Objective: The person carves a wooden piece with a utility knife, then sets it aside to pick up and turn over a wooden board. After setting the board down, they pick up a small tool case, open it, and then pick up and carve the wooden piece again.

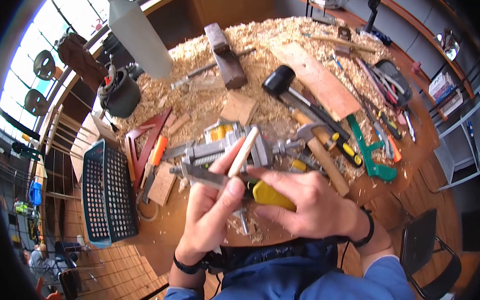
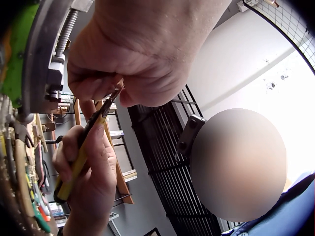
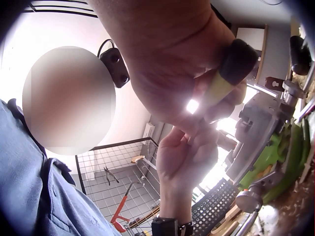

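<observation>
Over the bench vise (image 1: 213, 148), the left hand (image 1: 212, 211) pinches a small pale piece of wood (image 1: 243, 153) between thumb and fingers, its tip pointing up and away. A tool with a yellow and black handle (image 1: 273, 196) is gripped by the right hand (image 1: 316, 203); its forefinger reaches toward the wood. In the left wrist view the right hand (image 2: 93, 167) is curled round the yellow-black handle (image 2: 78, 162), whose upper end meets the left hand (image 2: 133, 64). The right wrist view shows the handle (image 3: 220, 88) in the right hand (image 3: 172, 64), above the left hand (image 3: 187, 157).
Wood shavings (image 1: 185, 55) cover the bench's far part. A mallet (image 1: 280, 80), hammer (image 1: 326, 162), green tool (image 1: 367, 151) and board (image 1: 317, 80) lie to the right. At left are a perforated basket (image 1: 110, 192), a red square (image 1: 152, 137) and an orange-handled tool (image 1: 159, 150).
</observation>
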`<act>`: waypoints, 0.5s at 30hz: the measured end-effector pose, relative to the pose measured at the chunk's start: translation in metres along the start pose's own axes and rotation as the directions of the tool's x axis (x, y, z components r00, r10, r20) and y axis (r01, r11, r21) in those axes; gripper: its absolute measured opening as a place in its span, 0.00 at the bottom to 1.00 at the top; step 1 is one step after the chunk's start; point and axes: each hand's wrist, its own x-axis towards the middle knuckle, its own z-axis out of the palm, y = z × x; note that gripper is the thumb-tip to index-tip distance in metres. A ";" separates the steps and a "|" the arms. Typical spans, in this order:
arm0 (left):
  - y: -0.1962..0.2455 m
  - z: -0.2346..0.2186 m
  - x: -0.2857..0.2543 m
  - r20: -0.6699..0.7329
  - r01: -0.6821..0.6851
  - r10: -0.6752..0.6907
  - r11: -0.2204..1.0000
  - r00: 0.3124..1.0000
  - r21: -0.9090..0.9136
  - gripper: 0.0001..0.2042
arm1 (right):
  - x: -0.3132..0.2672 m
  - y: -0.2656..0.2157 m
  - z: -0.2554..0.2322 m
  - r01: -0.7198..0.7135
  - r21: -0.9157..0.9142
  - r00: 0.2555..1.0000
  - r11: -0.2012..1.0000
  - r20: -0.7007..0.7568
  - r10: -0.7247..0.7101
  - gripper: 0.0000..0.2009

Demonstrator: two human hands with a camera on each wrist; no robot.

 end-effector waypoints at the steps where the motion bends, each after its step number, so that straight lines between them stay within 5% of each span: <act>1: 0.000 -0.001 -0.001 -0.013 0.027 -0.027 1.000 1.000 0.013 0.29 | -0.001 0.000 -0.002 -0.024 0.009 0.999 1.000 0.030 0.024 0.28; 3: -0.004 0.002 -0.004 -0.095 -0.030 0.035 0.998 0.995 0.054 0.27 | -0.003 0.004 0.000 0.008 -0.007 1.000 1.000 -0.029 -0.009 0.27; 5: -0.007 -0.009 -0.007 -0.023 -0.068 0.071 0.992 0.997 0.110 0.29 | -0.003 0.002 -0.002 -0.012 0.012 0.999 1.000 -0.051 0.013 0.27; 7: -0.003 0.010 -0.006 -0.150 -0.058 0.084 0.984 0.985 0.167 0.37 | -0.003 0.000 -0.002 -0.039 0.044 0.998 0.998 -0.046 0.041 0.26; 12: -0.006 0.004 -0.008 -0.119 -0.107 0.118 0.990 0.986 0.089 0.47 | 0.000 0.000 -0.002 0.026 0.016 0.998 1.000 -0.058 -0.025 0.26; 15: -0.006 -0.001 -0.009 -0.127 -0.090 0.087 0.996 0.988 -0.020 0.39 | 0.003 -0.003 -0.001 -0.015 0.030 0.999 0.999 -0.031 0.016 0.26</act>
